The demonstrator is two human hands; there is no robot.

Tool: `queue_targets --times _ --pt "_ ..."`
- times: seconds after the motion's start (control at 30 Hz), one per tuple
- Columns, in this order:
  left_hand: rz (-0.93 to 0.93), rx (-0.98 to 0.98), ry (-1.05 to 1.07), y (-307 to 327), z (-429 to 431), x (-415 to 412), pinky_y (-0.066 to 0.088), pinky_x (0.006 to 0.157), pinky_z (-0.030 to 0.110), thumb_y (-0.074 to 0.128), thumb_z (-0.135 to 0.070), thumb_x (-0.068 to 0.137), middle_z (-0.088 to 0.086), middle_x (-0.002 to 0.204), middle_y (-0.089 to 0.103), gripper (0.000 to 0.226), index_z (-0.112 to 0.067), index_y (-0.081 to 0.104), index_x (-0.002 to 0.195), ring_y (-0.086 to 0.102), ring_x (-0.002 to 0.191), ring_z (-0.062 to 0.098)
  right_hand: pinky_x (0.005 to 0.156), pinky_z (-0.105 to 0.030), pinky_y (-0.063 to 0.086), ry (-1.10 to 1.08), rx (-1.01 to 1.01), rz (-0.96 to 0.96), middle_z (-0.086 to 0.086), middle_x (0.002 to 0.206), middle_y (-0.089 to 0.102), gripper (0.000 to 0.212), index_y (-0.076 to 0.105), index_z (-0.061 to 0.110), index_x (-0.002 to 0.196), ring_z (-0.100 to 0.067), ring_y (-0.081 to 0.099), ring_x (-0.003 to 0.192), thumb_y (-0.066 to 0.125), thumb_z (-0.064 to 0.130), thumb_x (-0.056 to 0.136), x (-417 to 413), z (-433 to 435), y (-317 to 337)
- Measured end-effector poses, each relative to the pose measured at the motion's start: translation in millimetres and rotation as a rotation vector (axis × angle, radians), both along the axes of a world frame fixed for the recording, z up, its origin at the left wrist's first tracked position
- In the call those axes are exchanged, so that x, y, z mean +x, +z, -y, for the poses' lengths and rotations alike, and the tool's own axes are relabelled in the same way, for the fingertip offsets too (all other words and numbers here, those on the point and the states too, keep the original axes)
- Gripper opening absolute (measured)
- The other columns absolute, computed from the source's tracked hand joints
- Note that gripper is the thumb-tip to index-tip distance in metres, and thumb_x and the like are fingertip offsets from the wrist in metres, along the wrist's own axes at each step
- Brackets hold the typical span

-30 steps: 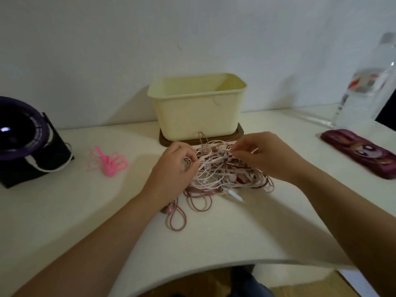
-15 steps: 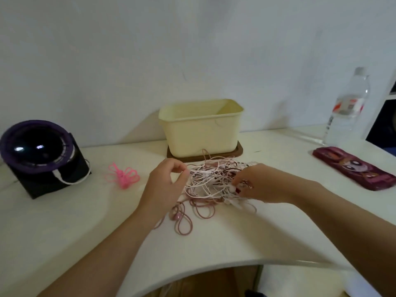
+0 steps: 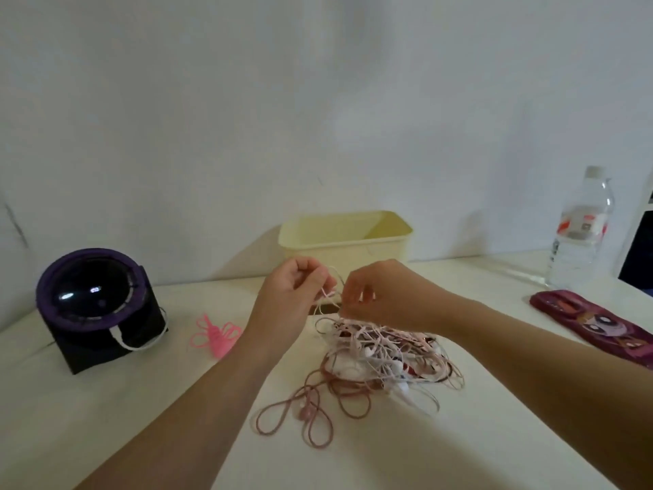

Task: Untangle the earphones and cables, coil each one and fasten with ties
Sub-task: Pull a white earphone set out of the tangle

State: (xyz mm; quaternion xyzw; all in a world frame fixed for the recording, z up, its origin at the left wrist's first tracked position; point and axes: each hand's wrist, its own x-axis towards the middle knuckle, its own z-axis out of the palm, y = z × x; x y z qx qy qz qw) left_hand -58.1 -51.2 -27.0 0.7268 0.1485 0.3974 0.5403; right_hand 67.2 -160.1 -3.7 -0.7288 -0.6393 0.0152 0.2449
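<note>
Head view shows a white table [image 3: 106,401] with a curved near edge, set against a plain pale wall [image 3: 318,100]. The tangle of earphones and cables [image 3: 381,351] lies at the middle of the table, with brownish loops trailing toward 7 o'clock. At 12 o'clock from it stands a cream bin [image 3: 353,238]; only its far inner wall shows. Pink ties [image 3: 217,335] lie at 9 o'clock, and a black and purple device [image 3: 95,309] sits beyond them. A water bottle [image 3: 579,235] stands at 2 o'clock, a purple case [image 3: 600,327] at 3 o'clock. The left hand [image 3: 289,298] and right hand [image 3: 381,295] are raised over the tangle, fingers curled, each pinching a thin white strand [image 3: 330,295] lifted from it.
</note>
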Motion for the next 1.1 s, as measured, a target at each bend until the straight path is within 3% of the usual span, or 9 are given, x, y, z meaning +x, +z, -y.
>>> queue_targets --times 0.13,0.27,0.4,0.53,0.7,0.8,0.97,1.1 --pt "0.052 -0.151 -0.077 32 -3 7 0.051 0.075 0.028 0.051 -0.010 0.095 -0.001 0.068 0.065 0.013 -0.010 0.055 0.083 0.060 0.071 0.013 0.078 -0.029 0.053 -0.044 0.031 -0.035 0.004 0.086 0.068 0.008 0.058 0.020 0.081 -0.014 0.064 0.082 0.058 0.018 0.089 7 -11 13" --pt "0.129 -0.285 -0.084 58 -10 13 0.054 0.078 0.032 0.050 -0.012 0.095 0.003 0.076 0.064 0.011 -0.011 0.053 0.084 0.062 0.079 0.013 0.065 -0.028 0.053 -0.078 0.187 -0.368 0.000 0.072 0.067 0.014 0.050 0.017 0.081 -0.015 0.065 0.065 0.051 0.015 0.094 21 -13 40" --pt "0.194 -0.277 -0.069 86 -20 20 0.054 0.070 0.027 0.050 -0.015 0.096 0.001 0.078 0.064 0.012 -0.011 0.055 0.086 0.064 0.080 0.013 0.062 -0.032 0.055 -0.144 0.244 -0.225 0.005 0.069 0.054 0.012 0.055 0.021 0.079 -0.011 0.055 0.059 0.059 0.022 0.090 37 -13 78" --pt "0.289 -0.279 -0.020 120 -26 23 0.055 0.078 0.032 0.048 -0.014 0.097 -0.001 0.069 0.061 0.017 -0.010 0.053 0.081 0.064 0.081 0.015 0.064 -0.032 0.057 -0.214 0.275 -0.180 0.004 0.066 0.053 0.011 0.059 0.017 0.079 -0.011 0.054 0.060 0.062 0.022 0.089 53 -11 116" --pt "0.390 -0.275 0.012 163 -33 27 0.055 0.083 0.039 0.046 -0.013 0.098 0.001 0.074 0.054 0.019 -0.010 0.051 0.080 0.066 0.087 0.017 0.058 -0.024 0.048 -0.241 0.250 -0.393 -0.001 0.062 0.047 0.028 0.064 0.012 0.080 -0.013 0.045 0.054 0.050 0.030 0.097 64 -6 143" --pt "0.429 -0.280 0.000 186 -28 33 0.057 0.073 0.035 0.043 -0.013 0.099 0.002 0.074 0.048 0.017 -0.009 0.047 0.083 0.066 0.075 0.016 0.050 -0.019 0.035 -0.307 0.264 -0.178 0.001 0.063 0.049 0.030 0.063 0.016 0.073 -0.010 0.041 0.050 0.053 0.034 0.095 63 -6 154" --pt "0.420 -0.049 0.152 226 -25 40 0.036 0.051 0.023 0.044 -0.011 0.095 -0.002 0.065 0.051 0.015 -0.012 0.049 0.080 0.053 0.065 0.014 0.051 -0.016 0.032 -0.378 0.507 0.008 0.008 0.066 0.053 0.019 0.062 0.011 0.078 -0.002 0.047 0.060 0.063 0.027 0.088 69 -7 189" --pt "0.398 0.195 0.363 229 -28 42 0.037 0.056 0.023 0.043 -0.020 0.096 -0.002 0.069 0.054 0.010 -0.012 0.049 0.095 0.050 0.060 0.010 0.051 -0.016 0.034 -0.438 0.523 -0.039 0.007 0.063 0.053 0.019 0.062 0.012 0.077 -0.006 0.048 0.060 0.064 0.027 0.088 83 -12 181"
